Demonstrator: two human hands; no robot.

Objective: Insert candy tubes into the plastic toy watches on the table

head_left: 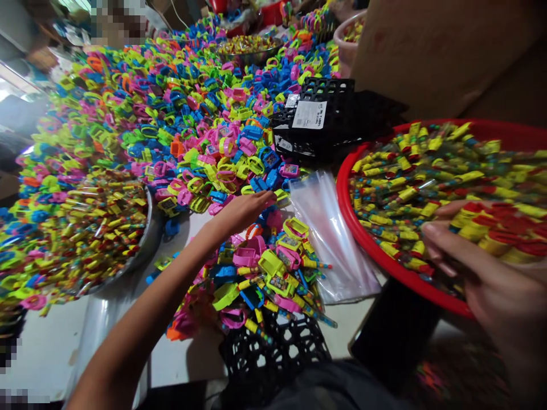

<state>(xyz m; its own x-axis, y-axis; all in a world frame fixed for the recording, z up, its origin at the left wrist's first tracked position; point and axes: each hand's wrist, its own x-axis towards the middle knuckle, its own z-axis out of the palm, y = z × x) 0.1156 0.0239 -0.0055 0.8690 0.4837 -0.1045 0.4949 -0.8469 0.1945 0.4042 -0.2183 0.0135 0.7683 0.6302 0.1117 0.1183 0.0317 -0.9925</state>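
Observation:
My left hand (254, 205) reaches over the heap of colourful plastic toy watches (226, 142), beside a smaller pile of watches and candy tubes (273, 267). Its fingers point right and down, and their tips are hard to make out against the toys. At the right, my right hand (478, 262) is wrapped round a bunch of yellow tubes with red caps (496, 228). That hand is above the rim of a red basin (354, 216) full of similar yellow candy tubes (393, 188).
A metal bowl (151, 228) of candy tubes stands at the left. Clear plastic bags (337, 245) lie beside the red basin. Black perforated trays (329, 125) are stacked behind, and another (286, 347) lies in front. A cardboard box (427, 51) stands at the back right.

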